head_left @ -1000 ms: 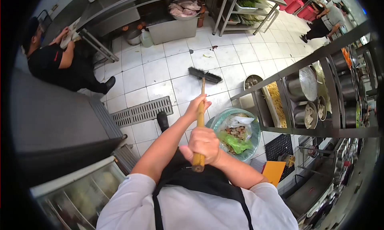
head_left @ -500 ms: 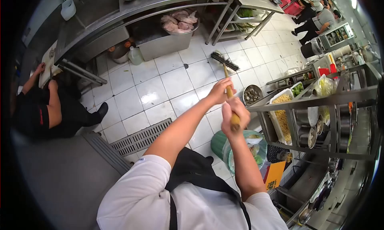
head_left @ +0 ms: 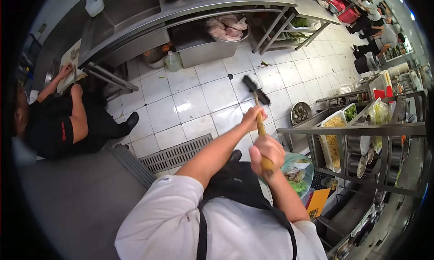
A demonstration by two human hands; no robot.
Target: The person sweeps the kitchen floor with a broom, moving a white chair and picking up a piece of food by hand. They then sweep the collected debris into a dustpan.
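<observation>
Head | L hand (head_left: 251, 119) + R hand (head_left: 267, 152) clenched on broom (head_left: 258, 108) | brush head beyond grip, on floor (head_left: 199, 97)

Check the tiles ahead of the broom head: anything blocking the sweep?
Nothing large. The broom head rests on open white tile; only a small dark speck and a green scrap lie beyond it. Left hand and right hand both grip the handle.
</observation>
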